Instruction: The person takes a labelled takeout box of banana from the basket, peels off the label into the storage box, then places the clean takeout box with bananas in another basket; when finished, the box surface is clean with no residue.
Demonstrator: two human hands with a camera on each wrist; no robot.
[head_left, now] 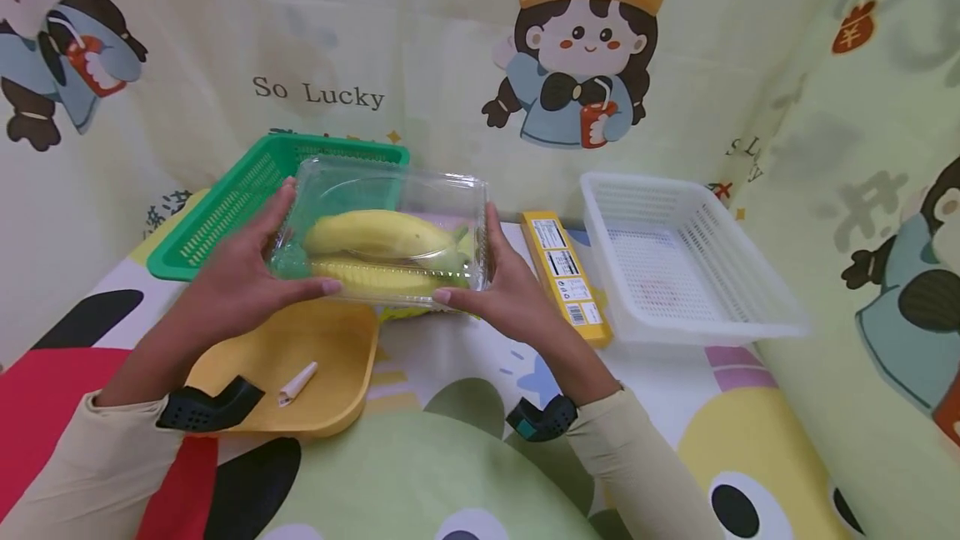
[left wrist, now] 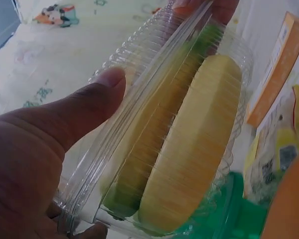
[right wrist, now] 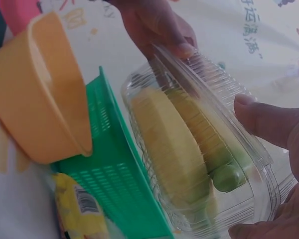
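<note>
I've got the clear plastic clamshell box (head_left: 386, 227) up off the table, held between both hands above the near-centre of the patterned cloth. My left hand (head_left: 243, 273) clasps its left end, thumb (left wrist: 84, 107) pressed along the closed lid edge, fingers curled round the side. My right hand (head_left: 506, 286) clasps the right end the same way, thumb (right wrist: 269, 122) on the lid seam. Inside the box lie two yellow bananas (head_left: 378, 233), one stacked above the other, their green stems pointing right. Just behind the box, far left, sits the green slotted plastic basket (head_left: 217, 211). Below my left hand, near left, is the yellow plastic tray (head_left: 337, 357) with a small rolled white paper scrap (head_left: 297, 382) on it. To the right of my right hand lies a long yellow cardboard packet (head_left: 564, 273), and beyond that, far right, the white slotted plastic basket (head_left: 720, 248).
</note>
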